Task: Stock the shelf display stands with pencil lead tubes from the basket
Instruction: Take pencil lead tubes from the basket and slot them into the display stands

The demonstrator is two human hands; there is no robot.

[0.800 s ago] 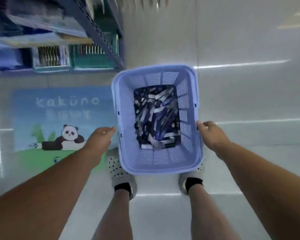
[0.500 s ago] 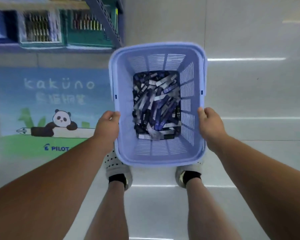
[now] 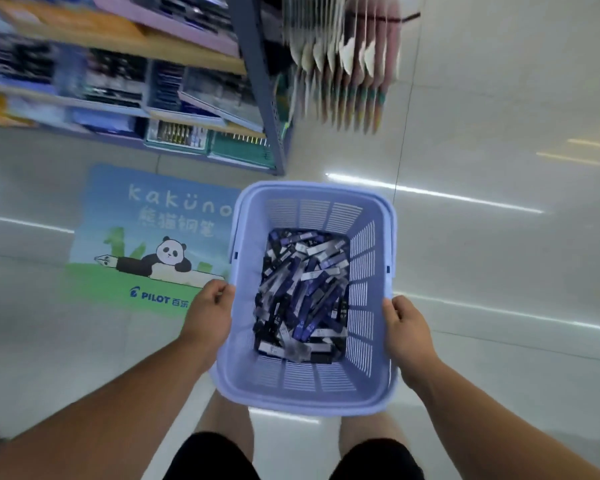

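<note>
Your left hand (image 3: 210, 313) grips the left rim of the basket (image 3: 312, 407), and your right hand (image 3: 404, 327) grips the right rim, fingers curled over the edge on both sides. The basket hangs clear of the floor (image 3: 499, 271), in front of your legs.

The pencil lead tubes (image 3: 302, 296) lie loose in a jumbled heap on the basket bottom. None has been stocked yet.

Hazards from this position:

1. Tilt. The tubes are unsecured. If either hand drops lower than the other, the heap will likely slide to one wall and may spill over the rim.
2. Grip loss. Only the rim carries the load. A slipping hand would probably tip the whole basket.
3. Footing. The floor is glossy, and the floor decal (image 3: 146, 237) lies just to your left. Either may be slick underfoot.
4. Collision. The shelf unit (image 3: 253, 81) stands ahead to the left, and hanging packs (image 3: 343, 64) project beside it. Swinging the basket forward could strike them.

The shelf contents are blurred, so the display stands cannot be identified.
</note>
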